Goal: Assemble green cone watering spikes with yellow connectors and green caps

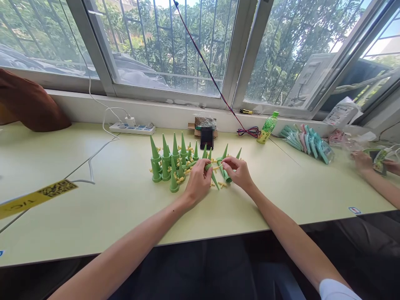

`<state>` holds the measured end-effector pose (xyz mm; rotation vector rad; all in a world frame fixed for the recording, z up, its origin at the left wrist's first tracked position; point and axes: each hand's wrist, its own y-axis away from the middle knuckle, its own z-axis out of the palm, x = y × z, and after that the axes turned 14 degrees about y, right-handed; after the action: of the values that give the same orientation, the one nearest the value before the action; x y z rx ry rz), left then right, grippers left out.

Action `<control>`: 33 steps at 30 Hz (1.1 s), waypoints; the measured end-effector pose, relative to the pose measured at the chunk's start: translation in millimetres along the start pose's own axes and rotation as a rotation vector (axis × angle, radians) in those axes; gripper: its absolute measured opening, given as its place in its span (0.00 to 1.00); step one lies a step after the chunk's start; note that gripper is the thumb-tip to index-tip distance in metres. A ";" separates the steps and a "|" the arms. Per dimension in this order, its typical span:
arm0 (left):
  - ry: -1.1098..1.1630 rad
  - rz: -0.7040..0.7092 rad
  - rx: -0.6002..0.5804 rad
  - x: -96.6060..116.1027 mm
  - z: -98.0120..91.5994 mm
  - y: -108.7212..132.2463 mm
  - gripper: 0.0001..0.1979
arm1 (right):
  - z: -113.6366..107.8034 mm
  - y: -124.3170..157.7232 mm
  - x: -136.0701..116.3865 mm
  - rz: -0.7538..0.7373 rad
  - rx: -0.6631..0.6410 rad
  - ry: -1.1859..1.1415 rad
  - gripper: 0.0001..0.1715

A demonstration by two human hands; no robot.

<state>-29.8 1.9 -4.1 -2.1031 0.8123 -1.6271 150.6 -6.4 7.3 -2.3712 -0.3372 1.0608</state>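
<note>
My left hand (200,177) is closed on a green plastic cone (215,180), whose tip points down toward me. Between thumb and fingers, my right hand (239,171) pinches the end of a small yellow plastic piece (218,167) beside that cone. Whether the yellow piece touches the cone I cannot tell. To the left, several green cones (174,179) stand upright in a cluster, with yellow pieces (180,180) among them. Another green cone (228,178) lies just left of my right hand, partly hidden. A loose yellow piece (222,184) rests on the table below.
Behind the cones are a dark phone (206,137) and a green-capped bottle (268,128). A white power strip (133,128) with a cable lies at the back left. Bagged pastel items (308,143) lie right, near another person's hands (364,162). The table (93,216) ends in front of me.
</note>
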 end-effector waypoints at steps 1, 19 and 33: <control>0.001 -0.002 0.002 -0.3 0.0 0.0 0.06 | 0.0 0.1 0.2 -0.004 0.004 0.003 0.12; 0.037 0.027 0.021 -3.3 0.6 0.6 0.05 | 2.9 2.3 -2.3 -0.113 -0.078 0.050 0.11; 0.023 0.035 0.040 -3.9 0.1 1.0 0.05 | 4.9 1.1 -1.3 -0.170 -0.137 0.021 0.09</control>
<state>-30.7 3.5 -7.7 -2.0351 0.8124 -1.6387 146.1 -6.1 4.7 -2.4209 -0.6093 0.9602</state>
